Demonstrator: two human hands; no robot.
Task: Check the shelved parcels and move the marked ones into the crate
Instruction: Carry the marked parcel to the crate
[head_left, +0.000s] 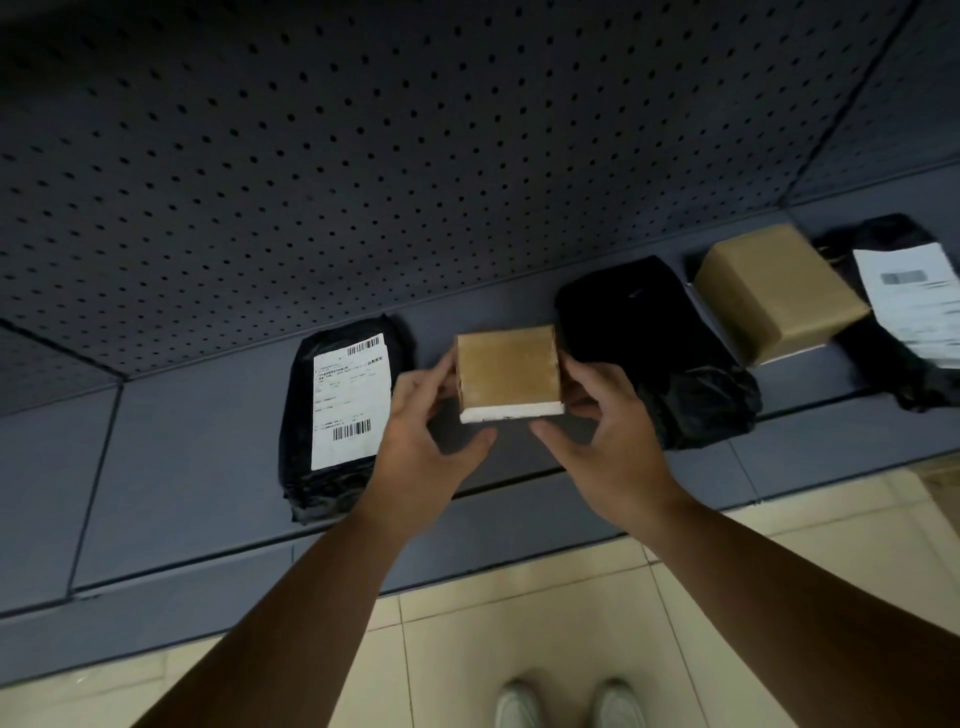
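Observation:
A small brown cardboard parcel (506, 371) with a white lower edge is held between both hands just above the grey shelf (182, 467). My left hand (428, 423) grips its left side, and my right hand (605, 415) grips its right side, thumbs below. Left of it lies a black bag parcel with a white barcode label (343, 410). To the right lie a plain black bag parcel (660, 353), a larger brown box (776, 291) and another black bag with a white label (914, 301). No crate is in view.
A dark perforated back panel (415, 156) rises behind the shelf. Beige floor tiles (519, 623) lie below the shelf's front edge, with my two light shoes (569, 704) at the bottom.

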